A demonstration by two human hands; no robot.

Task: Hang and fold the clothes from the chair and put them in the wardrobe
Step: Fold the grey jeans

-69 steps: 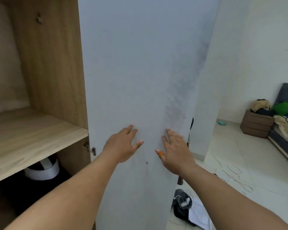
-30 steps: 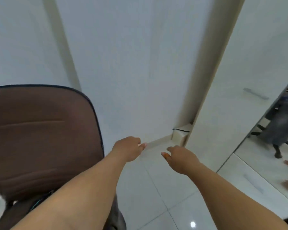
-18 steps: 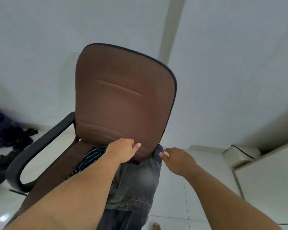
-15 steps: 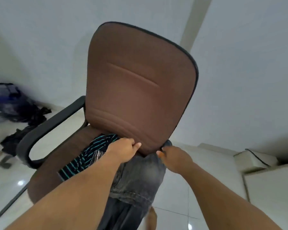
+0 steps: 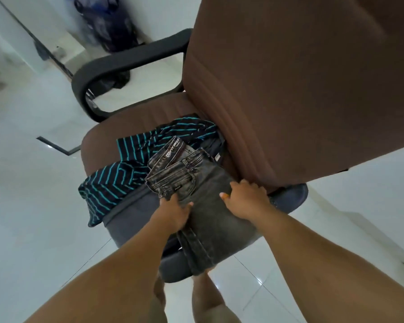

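Together, one pair of jeans and one striped shirt are lying on one chair; left hand and right hand are gripping the jeans, fingers curled.

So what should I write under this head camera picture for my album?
Both hands, left hand and right hand, take hold of dark jeans lying over a striped shirt on a brown chair.

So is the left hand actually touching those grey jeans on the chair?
Touching. The head view shows the left hand lying on the grey jeans, with no gap between its fingers and the cloth, just below the waistband on the chair.
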